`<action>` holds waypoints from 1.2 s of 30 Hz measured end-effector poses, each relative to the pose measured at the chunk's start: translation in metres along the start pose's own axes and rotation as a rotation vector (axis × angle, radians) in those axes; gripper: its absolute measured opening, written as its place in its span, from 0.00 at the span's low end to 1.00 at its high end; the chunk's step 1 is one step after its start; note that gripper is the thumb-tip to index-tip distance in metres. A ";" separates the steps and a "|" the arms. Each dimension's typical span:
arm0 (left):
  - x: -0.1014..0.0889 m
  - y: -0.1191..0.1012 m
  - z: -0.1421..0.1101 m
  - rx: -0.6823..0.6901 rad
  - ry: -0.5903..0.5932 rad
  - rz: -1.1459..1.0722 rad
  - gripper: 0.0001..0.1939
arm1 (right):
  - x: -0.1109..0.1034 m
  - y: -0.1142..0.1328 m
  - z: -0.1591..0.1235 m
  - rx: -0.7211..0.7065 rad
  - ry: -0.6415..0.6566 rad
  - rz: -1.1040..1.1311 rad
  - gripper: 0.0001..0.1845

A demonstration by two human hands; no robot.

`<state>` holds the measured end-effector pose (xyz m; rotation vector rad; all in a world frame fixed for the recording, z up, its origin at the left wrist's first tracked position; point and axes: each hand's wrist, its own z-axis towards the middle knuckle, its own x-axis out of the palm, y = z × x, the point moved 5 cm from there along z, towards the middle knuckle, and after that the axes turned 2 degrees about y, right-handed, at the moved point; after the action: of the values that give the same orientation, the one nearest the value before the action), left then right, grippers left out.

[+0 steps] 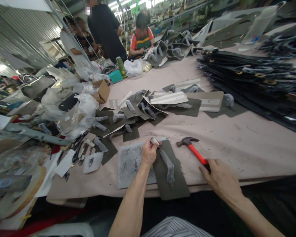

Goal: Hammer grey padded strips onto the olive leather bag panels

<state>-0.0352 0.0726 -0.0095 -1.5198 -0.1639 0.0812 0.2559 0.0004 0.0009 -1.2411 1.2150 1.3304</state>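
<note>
My left hand point(150, 152) pinches a short whitish cylinder point(154, 141), perhaps a punch or setter, near the top of a dark olive panel point(174, 164). A plastic-wrapped strap handle point(168, 164) runs along that panel. The panel partly overlaps a scuffed grey board point(131, 164) at the table's front edge. To the right, a claw hammer point(196, 152) with a red handle rests on the cloth. My right hand point(219, 174) has its fingers closed about the black end of the handle.
More olive panels with wrapped handles point(148, 105) are heaped beyond the board. A tall stack of black pieces point(256, 82) stands right. Plastic bags point(86, 105), a cardboard box point(102, 92) and a tape roll point(23, 194) lie left. A co-worker point(141, 36) sits across the table.
</note>
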 end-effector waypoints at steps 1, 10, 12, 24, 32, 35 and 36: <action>0.000 0.001 0.000 0.004 0.005 0.008 0.11 | 0.003 -0.001 0.001 -0.001 0.021 -0.013 0.14; 0.002 -0.004 -0.001 0.039 0.024 0.170 0.05 | 0.016 -0.008 0.013 0.243 0.380 0.684 0.08; 0.004 -0.009 -0.003 0.072 0.022 0.240 0.04 | 0.014 0.005 0.010 0.390 0.584 1.121 0.10; 0.011 -0.015 -0.014 0.221 0.052 0.471 0.09 | -0.103 0.060 0.042 -0.199 0.048 0.583 0.19; 0.011 -0.017 -0.015 0.182 0.043 0.368 0.09 | -0.208 0.067 0.054 -0.212 -0.369 0.696 0.21; 0.009 -0.015 -0.015 0.178 0.033 0.362 0.10 | -0.203 0.067 0.046 -0.131 -0.517 0.827 0.20; 0.009 -0.014 -0.014 0.175 0.036 0.368 0.10 | -0.186 0.070 0.044 -0.174 -0.435 0.758 0.20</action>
<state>-0.0244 0.0591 0.0048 -1.3608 0.1506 0.3520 0.1952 0.0386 0.1920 -0.5338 1.3098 2.1560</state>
